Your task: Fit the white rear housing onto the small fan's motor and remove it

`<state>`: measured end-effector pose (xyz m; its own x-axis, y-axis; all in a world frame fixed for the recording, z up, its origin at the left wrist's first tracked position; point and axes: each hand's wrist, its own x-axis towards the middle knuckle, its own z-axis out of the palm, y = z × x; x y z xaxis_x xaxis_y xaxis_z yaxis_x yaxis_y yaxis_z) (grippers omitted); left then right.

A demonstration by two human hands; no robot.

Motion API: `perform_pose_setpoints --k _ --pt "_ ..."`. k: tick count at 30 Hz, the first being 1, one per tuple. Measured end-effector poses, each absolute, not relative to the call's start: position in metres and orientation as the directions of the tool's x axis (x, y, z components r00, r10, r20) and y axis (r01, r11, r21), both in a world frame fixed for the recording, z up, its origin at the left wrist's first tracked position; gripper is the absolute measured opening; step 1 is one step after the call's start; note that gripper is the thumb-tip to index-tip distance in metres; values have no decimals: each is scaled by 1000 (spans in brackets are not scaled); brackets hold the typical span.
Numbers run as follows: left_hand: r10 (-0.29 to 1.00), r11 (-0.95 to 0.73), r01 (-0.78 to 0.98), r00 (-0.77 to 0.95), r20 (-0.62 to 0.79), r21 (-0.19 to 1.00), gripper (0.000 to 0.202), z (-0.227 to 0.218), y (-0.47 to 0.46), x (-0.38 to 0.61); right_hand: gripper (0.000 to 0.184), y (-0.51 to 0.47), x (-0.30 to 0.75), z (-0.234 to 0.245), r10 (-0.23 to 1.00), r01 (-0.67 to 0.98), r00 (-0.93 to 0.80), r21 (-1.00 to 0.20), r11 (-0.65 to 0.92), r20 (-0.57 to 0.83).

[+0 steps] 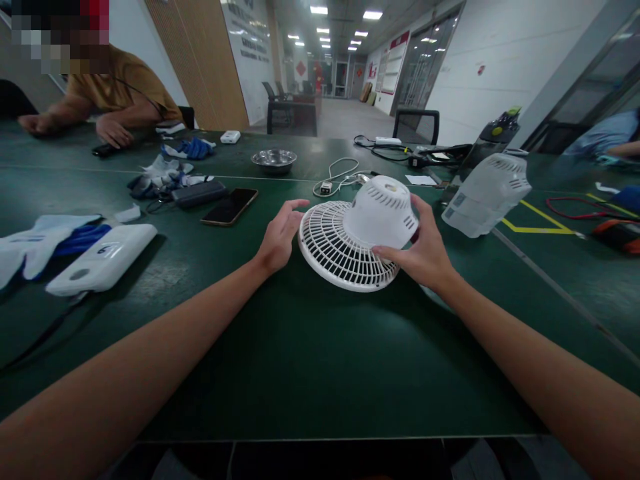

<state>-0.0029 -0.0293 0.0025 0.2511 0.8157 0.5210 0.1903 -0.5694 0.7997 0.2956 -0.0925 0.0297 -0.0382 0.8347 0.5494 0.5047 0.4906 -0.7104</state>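
A white fan head (pixel 383 217), made of a round slatted grille (pixel 330 250) and a motor housing with vent slots, is tilted above the green table with its housing facing up. My right hand (pixel 425 250) is closed around the right side of the housing, thumb in front and fingers behind. At the grille's left rim is my left hand (pixel 283 237), its fingers stretched out and apart from the thumb; whether it touches the rim I cannot tell. A white cable (pixel 345 177) lies behind the fan head. To the right stands a translucent white plastic piece (pixel 487 197) with slots.
On the left are a phone (pixel 230 207), a dark case (pixel 200 193), a white device (pixel 105 260) with a cable, and gloves (pixel 45 240). A metal bowl (pixel 274 160) and a bottle (pixel 493 137) stand farther back. Another person (pixel 120 87) sits at the far left.
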Motion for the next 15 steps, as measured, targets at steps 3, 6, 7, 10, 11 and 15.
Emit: perform_pose_setpoints --k 3,6,7,10,11,15 --pt "686 -726 81 152 711 683 55 9 -29 -1 99 -94 292 35 887 231 122 -882 411 445" --pt "624 -774 189 70 778 604 51 13 -30 2 61 -99 285 37 978 -149 83 -968 202 191" --pt "640 -759 211 62 766 617 51 13 -30 3 48 -100 283 36 993 -244 17 -962 119 118" --pt "773 -629 97 180 608 771 43 5 -31 5 30 -103 280 29 985 -372 -174 -926 -59 7" --pt "810 -549 39 269 521 835 38 1 -31 6 28 -103 280 26 977 -377 -215 -922 -90 -7" --pt "881 -280 -83 374 290 956 26 -9 -30 7 32 -98 282 19 943 -328 -329 -930 -167 -53"
